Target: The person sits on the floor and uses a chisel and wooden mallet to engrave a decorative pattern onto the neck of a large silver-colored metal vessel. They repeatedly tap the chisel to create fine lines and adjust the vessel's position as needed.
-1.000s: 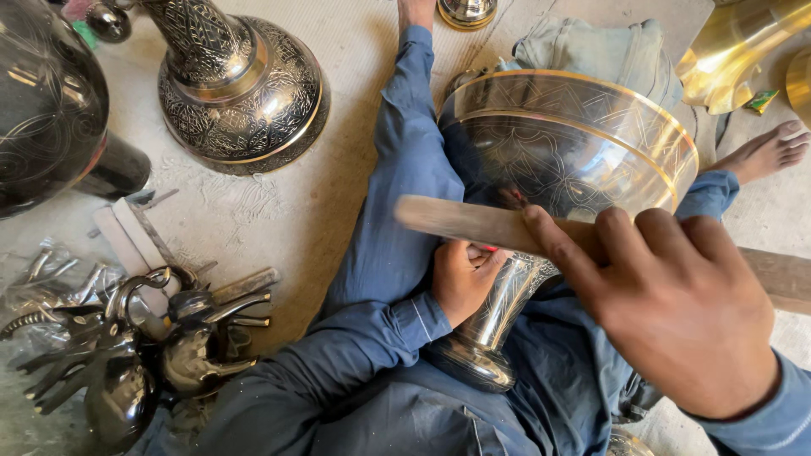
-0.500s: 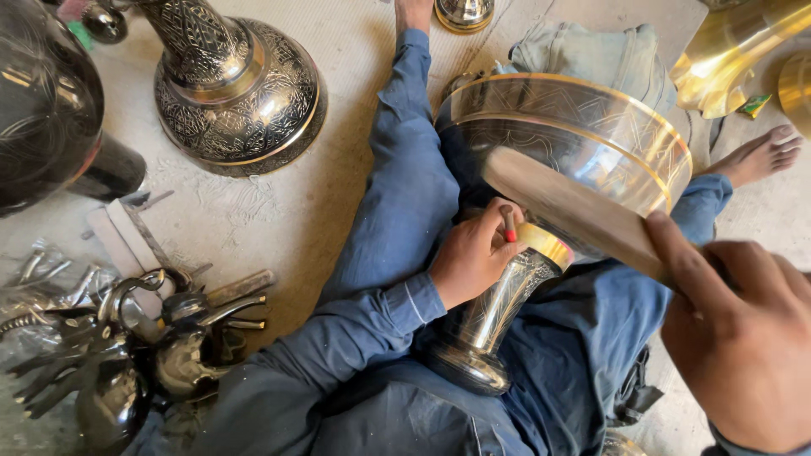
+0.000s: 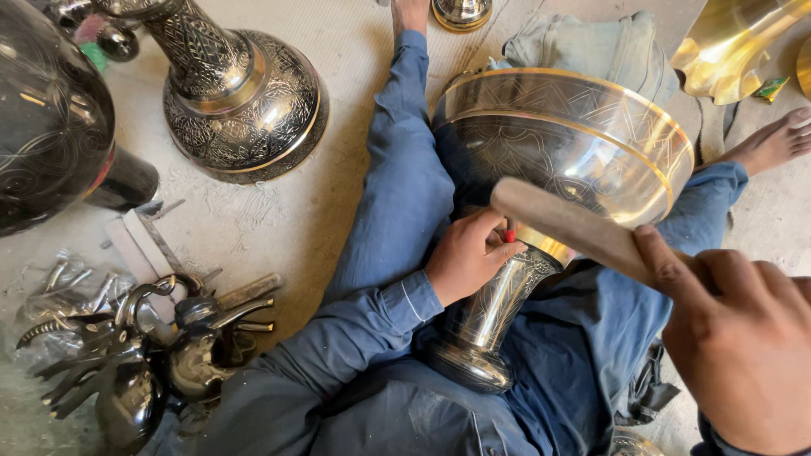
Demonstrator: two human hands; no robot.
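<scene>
both hands are busy: the left hand (image 3: 463,263) pinches a small red tool (image 3: 510,234) at the stem of the engraved goblet (image 3: 549,169) — propped across the lap to steady it. the right hand (image 3: 743,338) is closed around a wooden stick (image 3: 566,224), its flat end laid against the bowl.

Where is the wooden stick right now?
The wooden stick is right of centre in the head view, gripped by the right hand and lying across the goblet above the left hand.

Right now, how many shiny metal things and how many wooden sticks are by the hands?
Engraved goblet vase by the left hand: 1
Engraved vase base on the floor: 1
Wooden stick in the right hand: 1
Total: 3
</scene>
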